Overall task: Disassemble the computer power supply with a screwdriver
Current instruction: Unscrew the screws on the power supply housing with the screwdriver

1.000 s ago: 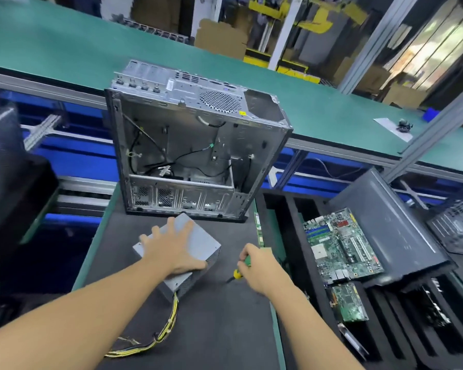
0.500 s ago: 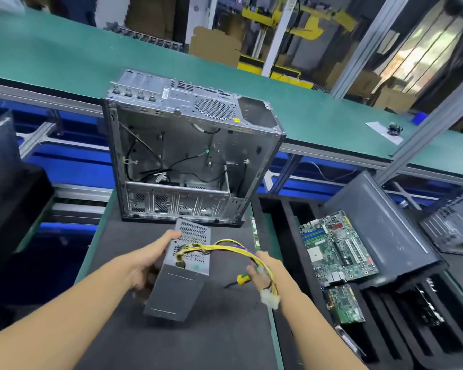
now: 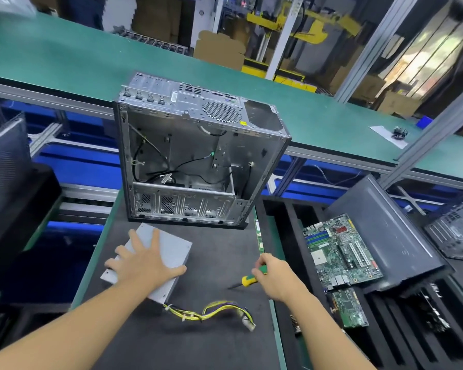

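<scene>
The grey metal power supply (image 3: 171,247) lies flat on the black mat, in front of the empty computer case (image 3: 198,161). My left hand (image 3: 145,263) rests spread on its top face, fingers straight, thumb along its right edge. Its yellow and black cable bundle (image 3: 211,312) trails over the mat toward me and ends in a white connector. My right hand (image 3: 274,275) grips the green and yellow screwdriver (image 3: 247,279), whose dark tip points left just above or on the mat, apart from the power supply.
The black mat (image 3: 219,343) has green edges. To the right, black foam trays hold a motherboard (image 3: 342,255), a smaller green card (image 3: 349,307) and a dark side panel (image 3: 393,236). A green conveyor belt (image 3: 91,62) runs behind the case. Dark equipment stands at the left.
The power supply, held on end half a second ago, now lies flat under my left hand. The cable bundle left my right hand and dropped onto the mat.
</scene>
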Action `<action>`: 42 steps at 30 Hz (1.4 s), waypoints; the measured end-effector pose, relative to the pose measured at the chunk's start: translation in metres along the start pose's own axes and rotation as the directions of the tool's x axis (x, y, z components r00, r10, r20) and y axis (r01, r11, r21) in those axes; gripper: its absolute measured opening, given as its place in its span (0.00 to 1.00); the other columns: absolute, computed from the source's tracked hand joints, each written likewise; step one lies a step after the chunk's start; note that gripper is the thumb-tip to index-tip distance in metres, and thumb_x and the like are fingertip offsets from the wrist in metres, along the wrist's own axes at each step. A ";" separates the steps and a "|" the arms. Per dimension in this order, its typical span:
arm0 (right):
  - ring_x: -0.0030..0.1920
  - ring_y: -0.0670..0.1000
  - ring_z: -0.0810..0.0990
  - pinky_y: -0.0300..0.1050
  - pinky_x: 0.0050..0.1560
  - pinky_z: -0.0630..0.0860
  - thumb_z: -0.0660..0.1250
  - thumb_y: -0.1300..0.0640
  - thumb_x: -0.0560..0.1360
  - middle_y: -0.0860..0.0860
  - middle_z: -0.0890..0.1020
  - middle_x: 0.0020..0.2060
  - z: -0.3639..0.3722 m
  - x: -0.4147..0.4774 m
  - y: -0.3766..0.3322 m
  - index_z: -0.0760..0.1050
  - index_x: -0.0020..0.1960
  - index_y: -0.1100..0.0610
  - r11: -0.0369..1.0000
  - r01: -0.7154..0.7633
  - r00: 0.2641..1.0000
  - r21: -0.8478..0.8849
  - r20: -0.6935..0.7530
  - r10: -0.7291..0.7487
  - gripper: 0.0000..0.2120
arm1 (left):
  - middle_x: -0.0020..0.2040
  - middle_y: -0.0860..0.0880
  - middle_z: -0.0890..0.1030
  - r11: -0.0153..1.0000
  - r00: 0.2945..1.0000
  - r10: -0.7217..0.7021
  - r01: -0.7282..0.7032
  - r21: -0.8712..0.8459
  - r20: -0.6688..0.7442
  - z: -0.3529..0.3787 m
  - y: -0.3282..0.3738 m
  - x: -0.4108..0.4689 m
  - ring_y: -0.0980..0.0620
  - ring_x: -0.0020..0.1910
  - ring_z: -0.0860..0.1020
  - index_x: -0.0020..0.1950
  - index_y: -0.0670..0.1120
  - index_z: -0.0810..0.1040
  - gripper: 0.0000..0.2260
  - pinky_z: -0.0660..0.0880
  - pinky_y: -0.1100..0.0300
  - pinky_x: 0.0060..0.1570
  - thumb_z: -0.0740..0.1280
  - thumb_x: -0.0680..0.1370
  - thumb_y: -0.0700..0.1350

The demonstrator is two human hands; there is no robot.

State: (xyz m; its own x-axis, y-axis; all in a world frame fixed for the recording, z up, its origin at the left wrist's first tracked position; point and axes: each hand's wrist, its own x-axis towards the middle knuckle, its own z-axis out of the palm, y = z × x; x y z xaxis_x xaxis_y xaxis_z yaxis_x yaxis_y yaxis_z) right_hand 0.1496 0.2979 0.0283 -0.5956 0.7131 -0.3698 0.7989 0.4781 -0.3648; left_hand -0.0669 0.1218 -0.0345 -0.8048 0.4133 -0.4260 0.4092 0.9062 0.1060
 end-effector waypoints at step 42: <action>0.41 0.50 0.78 0.50 0.41 0.77 0.67 0.52 0.73 0.45 0.79 0.41 -0.020 -0.019 -0.089 0.64 0.51 0.42 0.916 0.392 0.865 0.088 -0.375 -0.334 0.14 | 0.58 0.41 0.83 0.801 0.633 0.466 -0.004 -0.599 0.618 -0.069 -0.066 0.058 0.41 0.59 0.81 0.65 0.43 0.79 0.30 0.74 0.45 0.65 0.70 0.73 0.66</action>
State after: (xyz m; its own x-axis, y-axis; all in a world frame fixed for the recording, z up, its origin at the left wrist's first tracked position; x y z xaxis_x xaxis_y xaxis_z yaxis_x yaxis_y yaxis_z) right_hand 0.0912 0.2519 0.0845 -0.7508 0.6491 0.1224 0.4909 0.6723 -0.5541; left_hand -0.1699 0.0922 -0.0039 -0.0534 0.6288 -0.7758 0.0730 0.7773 0.6249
